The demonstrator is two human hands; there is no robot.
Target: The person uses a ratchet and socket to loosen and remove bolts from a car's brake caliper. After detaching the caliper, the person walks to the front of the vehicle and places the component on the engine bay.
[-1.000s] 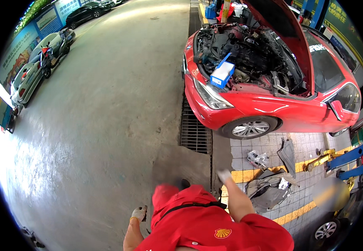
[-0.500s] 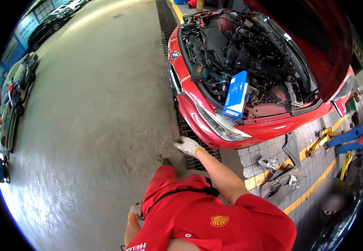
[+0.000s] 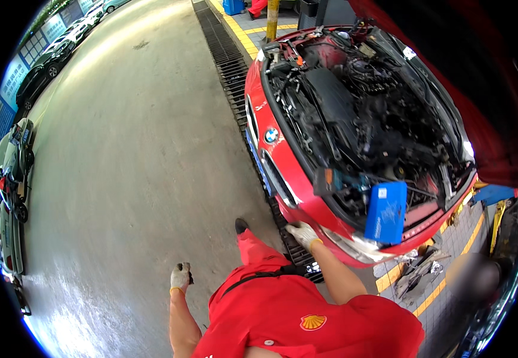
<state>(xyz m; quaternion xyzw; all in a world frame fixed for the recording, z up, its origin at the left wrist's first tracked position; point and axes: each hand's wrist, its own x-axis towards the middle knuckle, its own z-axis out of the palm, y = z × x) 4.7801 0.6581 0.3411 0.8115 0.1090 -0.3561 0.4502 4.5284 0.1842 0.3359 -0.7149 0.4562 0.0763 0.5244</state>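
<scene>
My left hand (image 3: 181,278), in a pale work glove with dark fingertips, hangs away from my body over the concrete floor. Its fingers look curled, and whatever is in them, if anything, is too small to make out. My right hand (image 3: 302,234), gloved with a yellow cuff, is held low beside the front bumper of a red car (image 3: 298,164). Its fingers are loosely stretched and nothing shows in them; whether it touches the bumper I cannot tell. On the front edge of the engine bay (image 3: 378,119) lie a blue box (image 3: 387,213) and a cordless power tool (image 3: 330,181).
The car's raised hood (image 3: 444,65) overhangs the right. A metal drain grate (image 3: 228,77) runs along the car's front. Removed parts (image 3: 417,277) lie on the tiles at right, near a blue lift arm (image 3: 492,193). Motorcycles (image 3: 13,188) and parked cars (image 3: 47,68) line the left.
My left hand has come out from beside my waist to the left. The car appears larger and nearer, and my right hand is now closer to its bumper.
</scene>
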